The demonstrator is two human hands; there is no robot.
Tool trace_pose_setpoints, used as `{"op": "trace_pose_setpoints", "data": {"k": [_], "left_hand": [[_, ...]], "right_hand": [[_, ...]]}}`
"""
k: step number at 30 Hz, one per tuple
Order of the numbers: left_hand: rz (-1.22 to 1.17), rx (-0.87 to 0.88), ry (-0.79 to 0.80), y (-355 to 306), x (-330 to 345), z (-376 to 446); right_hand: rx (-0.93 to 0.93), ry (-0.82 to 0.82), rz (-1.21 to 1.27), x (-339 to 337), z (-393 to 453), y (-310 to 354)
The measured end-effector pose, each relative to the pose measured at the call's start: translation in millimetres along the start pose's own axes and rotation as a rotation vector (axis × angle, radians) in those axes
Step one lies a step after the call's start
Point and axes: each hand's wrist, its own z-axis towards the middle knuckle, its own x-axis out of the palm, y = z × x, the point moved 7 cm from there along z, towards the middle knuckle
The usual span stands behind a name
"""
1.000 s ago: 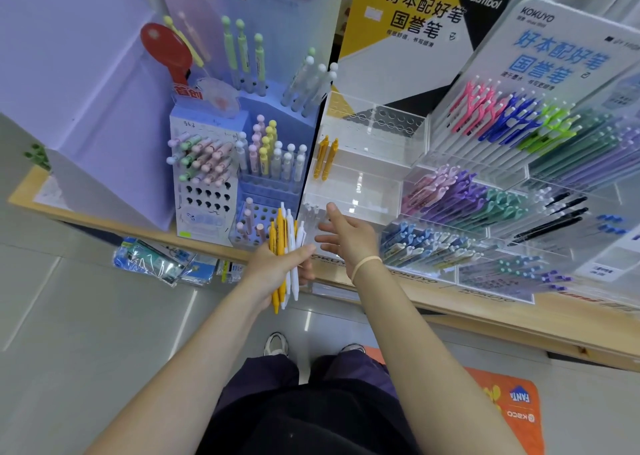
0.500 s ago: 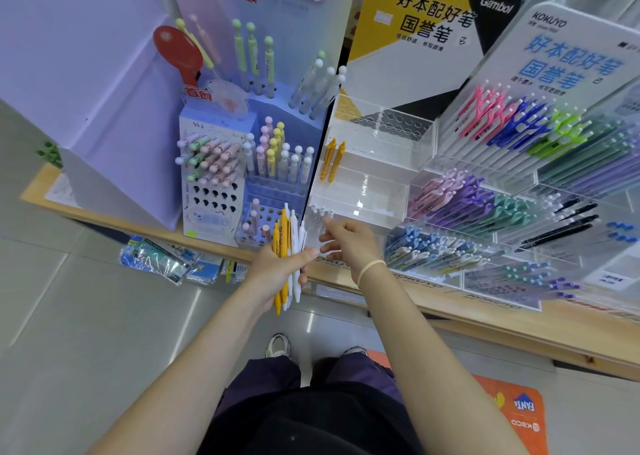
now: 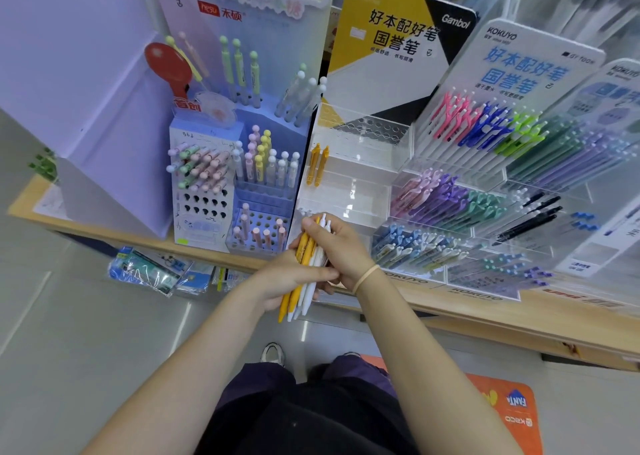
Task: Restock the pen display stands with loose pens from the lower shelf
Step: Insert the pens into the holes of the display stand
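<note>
Holding pen bundle at the clear stand

Bundle [image 3: 304,274]: several slim click pens, yellow ones on the left side, white ones on the right, clips up, tips hanging down past the hands. It sits in front of the shelf [image 3: 485,319] edge, just below the clear stand [image 3: 360,177].

Surface and room, left to right: grey tiled floor, plastic packs [image 3: 149,274] on a lower level under the shelf, light wood shelf running across. On it a lilac stand [image 3: 221,184] with pastel ball-top pens in hole grids, then the clear stand with yellow-black header, near-empty tiers, two yellow pens [image 3: 318,165] standing in its left corner. Right of that, tiered trays [image 3: 485,191] packed with pink, blue, green, purple, black pens. Orange mat [image 3: 509,406] on the floor lower right.

Left hand [image 3: 287,281]: fingers wrapped across the lower middle of the bundle, thumb side hidden. Right hand [image 3: 337,246]: fingers curled round the upper part, thumb pressed on the pen tops. Both hands touch each other around the bundle.
</note>
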Motion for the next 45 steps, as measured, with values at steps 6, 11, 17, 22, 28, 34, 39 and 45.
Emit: {"op": "trace_pose_setpoints", "data": {"k": [6,11,17,22,28,34,39,45], "left_hand": [[-0.183,-0.139,0.153,7.4,13.6,-9.9],[-0.016,-0.066,0.037,7.9,4.1,-9.1],[0.013,0.050,-0.161,4.2,-19.7,-6.5],[0.004,0.101,-0.265,3.7,-27.2,-6.0],[0.025,0.117,-0.300,5.5,-31.1,-6.9],[-0.020,0.079,-0.302,14.0,-32.4,-2.7],[0.039,0.083,-0.330,22.6,-36.5,0.3],[0.025,0.068,-0.351,30.4,-37.3,1.5]], "right_hand": [[-0.028,0.046,-0.001,-1.3,-2.4,2.5],[-0.037,0.036,-0.028,-9.0,-0.8,3.6],[-0.028,0.001,-0.048,-27.7,2.0,-4.5],[-0.036,-0.036,0.009,-31.4,0.3,-2.4],[-0.033,-0.021,-0.028,-30.9,-4.1,-4.6],[-0.219,-0.373,-0.030,-67.1,-11.5,14.2],[-0.322,-0.540,-0.111,-84.3,-12.8,18.2],[-0.334,-0.582,-0.253,-73.8,-2.4,2.7]]}}
